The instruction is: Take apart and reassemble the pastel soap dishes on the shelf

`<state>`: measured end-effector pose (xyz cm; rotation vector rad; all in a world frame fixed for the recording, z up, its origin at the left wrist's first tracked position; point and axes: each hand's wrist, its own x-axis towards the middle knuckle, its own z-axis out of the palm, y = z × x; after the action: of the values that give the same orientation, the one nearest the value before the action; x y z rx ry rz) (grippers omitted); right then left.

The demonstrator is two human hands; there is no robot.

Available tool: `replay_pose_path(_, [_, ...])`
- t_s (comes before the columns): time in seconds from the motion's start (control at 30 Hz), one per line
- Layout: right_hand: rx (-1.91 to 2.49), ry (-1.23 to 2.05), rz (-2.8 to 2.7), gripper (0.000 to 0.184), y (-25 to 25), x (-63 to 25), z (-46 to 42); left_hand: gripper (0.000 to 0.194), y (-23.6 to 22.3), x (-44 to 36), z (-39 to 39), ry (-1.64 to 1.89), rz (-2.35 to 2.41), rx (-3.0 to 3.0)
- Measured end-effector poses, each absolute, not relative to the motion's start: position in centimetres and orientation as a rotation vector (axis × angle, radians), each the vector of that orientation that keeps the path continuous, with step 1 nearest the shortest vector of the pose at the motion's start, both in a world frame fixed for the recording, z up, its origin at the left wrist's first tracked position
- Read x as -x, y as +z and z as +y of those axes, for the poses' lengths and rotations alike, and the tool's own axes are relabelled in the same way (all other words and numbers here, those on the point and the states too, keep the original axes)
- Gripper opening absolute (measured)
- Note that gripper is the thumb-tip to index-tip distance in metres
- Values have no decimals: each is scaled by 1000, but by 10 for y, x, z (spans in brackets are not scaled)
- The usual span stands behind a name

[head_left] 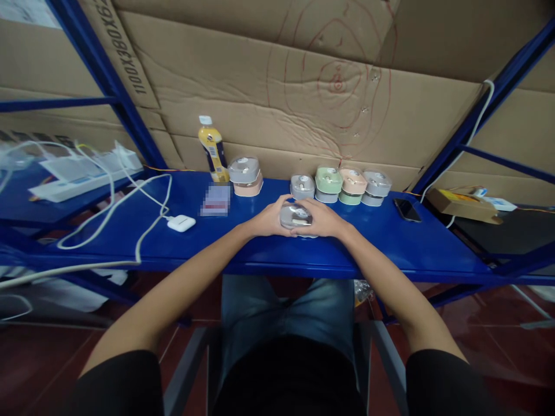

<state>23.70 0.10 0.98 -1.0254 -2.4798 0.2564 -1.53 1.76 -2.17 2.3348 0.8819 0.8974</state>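
Partly cropped white cables (87, 268): looped across the left side; several leave past the left edge, ends out of sight.
Power strip (69, 186): white, overlaid by cables; sockets hard to make out.
Earbud case (181, 223): white, on the blue desk (433, 248), beside a cable.
Bottle (213, 150): yellow, upright at the back; label text too small to read.
Pixelated item (215, 200): in front of the bottle; content masked.
Left stack (245, 173): grey-lidded container on a pink one, beside the bottle.
Left hand (271, 218): grasping the left side of the held container.
Held container (296, 216): grey, clear-lidded, between both hands near the desk's front edge; sides and lower part largely covered by fingers.
Right hand (326, 219): grasping the opposite side; fingers overlap the container's edge.
Single grey container (302, 186): behind the hands, which stand in front of it.
Right stacks (352, 185): three adjacent, topped green, pink and grey; lower containers only partly visible.
Phone (407, 210): dark, right of the stacks.
Carton (463, 207): far right; contents unclear.
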Motion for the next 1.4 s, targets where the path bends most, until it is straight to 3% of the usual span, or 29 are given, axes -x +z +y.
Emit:
replay_pose_path(0.27, [972, 448, -2260, 86, 15, -254, 4, 128, -26, 14, 16, 964, 920, -2317])
replay_pose_path(0.33, [1022, 504, -2194, 85, 18, -270, 8, 110, -25, 16, 15, 979, 915, -2375])
replay_pose_path(0.43, [1176, 570, -2155, 85, 19, -298, 17, 68, -22, 19, 14, 934, 904, -2465])
replay_pose_path(0.53, [1301, 661, -2094, 84, 17, -321, 25, 53, -21, 21, 13, 884, 885, -2478])
replay_pose_path(0.8, [1362, 748, -2082, 85, 19, -340, 26, 57, -19, 29, 22, 989, 966, -2413])
replay_pose_path(1.1, [1438, 572, -2256, 95, 13, -345, 32, 60, -23, 57, 50, 1113, 1499, -2236])
replay_pose_path(1.4, [1460, 557, -2232, 100, 10, -350, 35, 64, -16, 51, 41, 1139, 1370, -2315])
